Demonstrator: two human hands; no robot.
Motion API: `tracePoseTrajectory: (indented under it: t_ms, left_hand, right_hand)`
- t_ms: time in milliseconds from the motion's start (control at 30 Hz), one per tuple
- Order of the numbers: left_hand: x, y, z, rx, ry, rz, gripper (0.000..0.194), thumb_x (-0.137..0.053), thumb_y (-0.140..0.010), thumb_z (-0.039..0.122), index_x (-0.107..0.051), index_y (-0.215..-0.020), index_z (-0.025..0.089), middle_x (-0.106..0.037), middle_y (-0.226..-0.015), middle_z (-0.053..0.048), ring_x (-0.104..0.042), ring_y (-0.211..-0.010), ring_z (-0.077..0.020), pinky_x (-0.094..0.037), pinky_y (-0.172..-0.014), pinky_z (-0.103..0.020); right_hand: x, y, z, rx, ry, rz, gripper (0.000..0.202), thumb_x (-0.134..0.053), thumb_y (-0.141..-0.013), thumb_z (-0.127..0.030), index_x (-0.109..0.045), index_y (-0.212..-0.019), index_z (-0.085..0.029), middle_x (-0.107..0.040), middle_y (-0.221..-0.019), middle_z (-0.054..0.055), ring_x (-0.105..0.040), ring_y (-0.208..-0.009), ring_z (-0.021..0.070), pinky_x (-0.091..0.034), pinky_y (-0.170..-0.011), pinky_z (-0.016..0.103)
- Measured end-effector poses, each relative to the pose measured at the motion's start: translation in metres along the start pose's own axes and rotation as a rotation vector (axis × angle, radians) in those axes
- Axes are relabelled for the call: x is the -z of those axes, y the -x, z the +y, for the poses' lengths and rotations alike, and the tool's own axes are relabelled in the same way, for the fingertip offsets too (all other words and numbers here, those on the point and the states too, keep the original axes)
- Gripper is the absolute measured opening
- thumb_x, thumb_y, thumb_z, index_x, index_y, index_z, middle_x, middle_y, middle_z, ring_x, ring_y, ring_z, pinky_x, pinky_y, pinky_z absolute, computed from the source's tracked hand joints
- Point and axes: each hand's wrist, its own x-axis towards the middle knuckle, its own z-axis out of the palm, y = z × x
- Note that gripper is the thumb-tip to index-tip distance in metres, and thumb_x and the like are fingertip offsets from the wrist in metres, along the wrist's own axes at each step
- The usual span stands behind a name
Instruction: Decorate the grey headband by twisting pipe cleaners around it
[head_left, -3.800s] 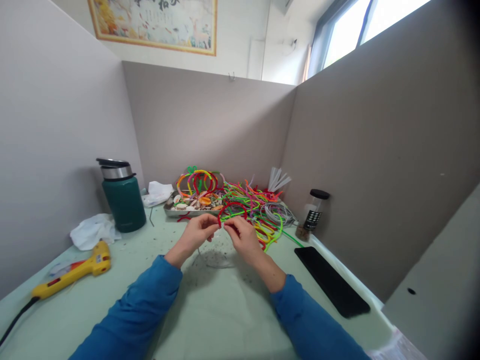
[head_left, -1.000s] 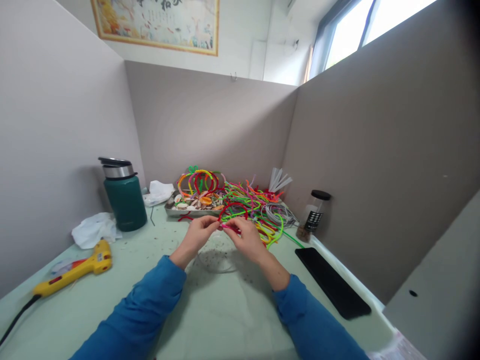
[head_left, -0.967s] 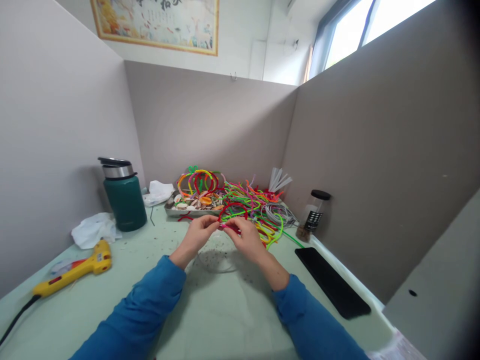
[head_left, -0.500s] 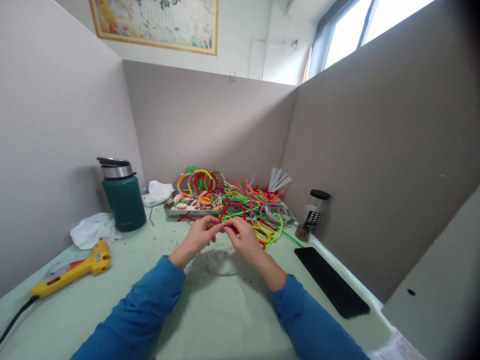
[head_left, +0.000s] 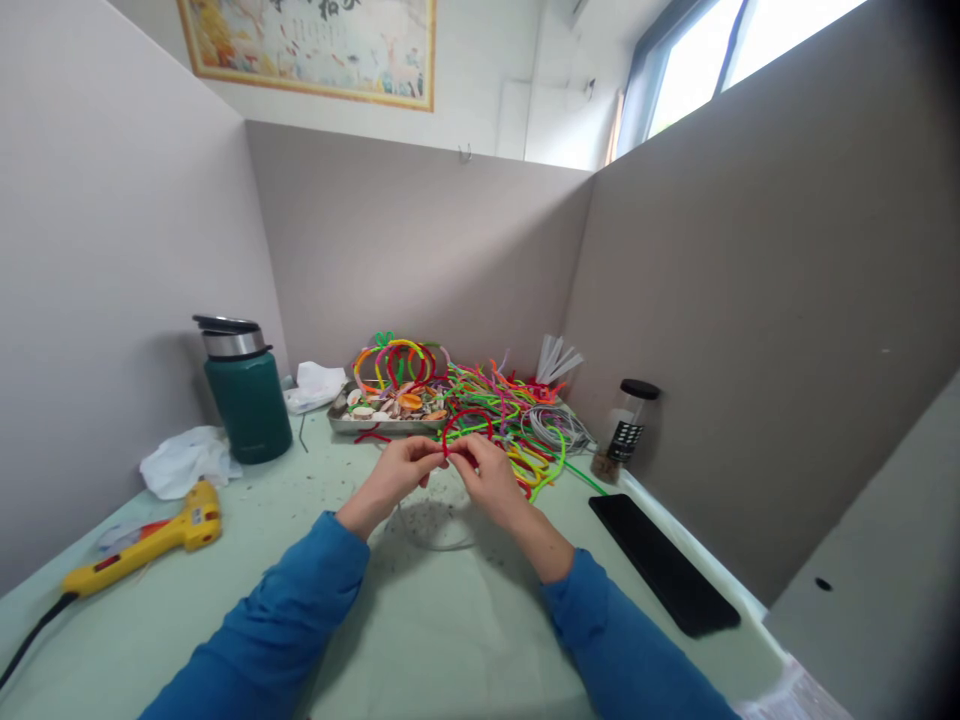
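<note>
A red pipe cleaner (head_left: 448, 432) curves up in a loop between my two hands. My left hand (head_left: 406, 474) pinches it from the left, thumb and forefinger pressed together. From the right, my right hand (head_left: 484, 472) grips the same red stem, its fingertips almost touching those of the left. A thin grey wire (head_left: 442, 547) bends in an arc on the table below both hands. Just beyond them spreads a tangled heap of coloured pipe cleaners (head_left: 499, 395).
A metal tray (head_left: 375, 424) of shells stands behind my left hand, with coloured pipe-cleaner rings (head_left: 401, 365) above it. Leftward are a green bottle (head_left: 247, 400), crumpled tissue (head_left: 189, 462) and a yellow glue gun (head_left: 146, 545). A black phone (head_left: 664, 565) and a lidded jar (head_left: 625, 432) sit right.
The red loop has shifted slightly to the right, and more of its stem shows between my fingertips. Both hands stay in nearly the same place.
</note>
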Motion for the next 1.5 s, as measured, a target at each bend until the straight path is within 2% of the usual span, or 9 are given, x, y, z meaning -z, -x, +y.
tracePoseTrajectory:
  t_ms: [167,400,667,767,933,1067,1167,1300,1500]
  left_hand:
    - [0.0,-0.001,-0.002,-0.012,-0.002,0.06,0.026,-0.064,-0.063,0.035,-0.059,-0.077,0.013,-0.052,-0.057,0.004,-0.036,-0.042,-0.0045,-0.028,-0.04,-0.019]
    - [0.0,-0.001,-0.002,-0.045,-0.033,0.036,0.025,-0.064,-0.064,0.035,-0.062,-0.076,0.013,-0.054,-0.057,0.003,-0.037,-0.044,-0.0055,-0.03,-0.042,-0.02]
    - [0.0,-0.002,-0.003,-0.099,-0.045,0.058,0.021,-0.064,-0.065,0.033,-0.065,-0.075,0.014,-0.064,-0.071,-0.002,-0.053,-0.064,-0.0122,-0.04,-0.059,-0.022]
    - [0.001,-0.001,-0.001,-0.084,-0.043,0.073,0.021,-0.064,-0.064,0.034,-0.064,-0.073,0.014,-0.063,-0.067,0.0,-0.052,-0.061,-0.0115,-0.038,-0.057,-0.022]
    - [0.003,0.0,0.003,-0.041,-0.04,0.099,0.022,-0.063,-0.064,0.036,-0.063,-0.072,0.015,-0.062,-0.064,-0.001,-0.05,-0.057,-0.0107,-0.036,-0.053,-0.022]
    - [0.003,0.001,0.005,-0.034,-0.054,0.085,0.023,-0.063,-0.064,0.036,-0.063,-0.071,0.014,-0.062,-0.064,-0.001,-0.049,-0.057,-0.0108,-0.034,-0.05,-0.021]
    - [0.002,0.002,0.005,-0.034,-0.069,0.061,0.022,-0.064,-0.064,0.035,-0.063,-0.071,0.014,-0.061,-0.064,-0.001,-0.047,-0.055,-0.0101,-0.032,-0.048,-0.02]
    - [0.001,0.005,0.006,-0.028,-0.082,-0.04,0.023,-0.065,-0.063,0.036,-0.065,-0.071,0.015,-0.062,-0.064,-0.001,-0.045,-0.052,-0.0093,-0.027,-0.044,-0.02]
    - [0.0,0.007,0.006,-0.024,-0.024,-0.103,0.024,-0.065,-0.065,0.036,-0.065,-0.077,0.015,-0.066,-0.07,-0.003,-0.04,-0.047,-0.0066,-0.023,-0.042,-0.019]
  right_hand:
    - [0.0,0.0,0.001,0.0,-0.02,-0.001,0.009,-0.049,-0.084,-0.019,-0.058,-0.083,-0.018,-0.06,-0.08,0.004,-0.053,-0.074,0.0149,-0.039,-0.066,0.025]
    - [-0.002,0.0,0.003,-0.039,-0.056,-0.003,0.007,-0.05,-0.084,-0.02,-0.056,-0.084,-0.018,-0.059,-0.079,0.003,-0.054,-0.072,0.0142,-0.039,-0.065,0.025]
    - [0.012,-0.006,-0.003,-0.018,-0.061,-0.005,0.02,-0.045,-0.088,-0.026,-0.059,-0.076,-0.018,-0.059,-0.075,0.002,-0.053,-0.072,0.014,-0.039,-0.067,0.025]
    - [0.02,-0.01,-0.001,-0.051,-0.068,0.078,0.024,-0.044,-0.089,-0.029,-0.061,-0.076,-0.018,-0.061,-0.079,0.003,-0.055,-0.078,0.015,-0.039,-0.071,0.026]
    - [0.03,-0.013,0.006,-0.146,0.065,0.322,0.029,-0.044,-0.088,-0.034,-0.064,-0.073,-0.019,-0.064,-0.076,0.003,-0.054,-0.081,0.0176,-0.039,-0.078,0.031]
    - [0.037,-0.012,0.004,-0.051,0.195,0.446,0.015,-0.055,-0.082,-0.03,-0.066,-0.077,-0.021,-0.066,-0.09,0.005,-0.048,-0.103,0.0234,-0.029,-0.094,0.043]
    - [0.036,-0.011,-0.001,0.057,0.026,0.263,0.014,-0.052,-0.084,-0.025,-0.066,-0.085,-0.022,-0.064,-0.099,0.006,-0.05,-0.104,0.0229,-0.034,-0.093,0.043]
    - [0.03,-0.01,-0.002,0.02,-0.3,-0.069,0.024,-0.044,-0.086,-0.021,-0.064,-0.1,-0.023,-0.061,-0.108,0.006,-0.059,-0.082,0.0162,-0.048,-0.069,0.03]
    - [0.028,-0.009,0.002,-0.077,-0.374,-0.187,0.02,-0.051,-0.081,-0.018,-0.065,-0.095,-0.018,-0.065,-0.091,0.004,-0.058,-0.077,0.0139,-0.045,-0.064,0.024]
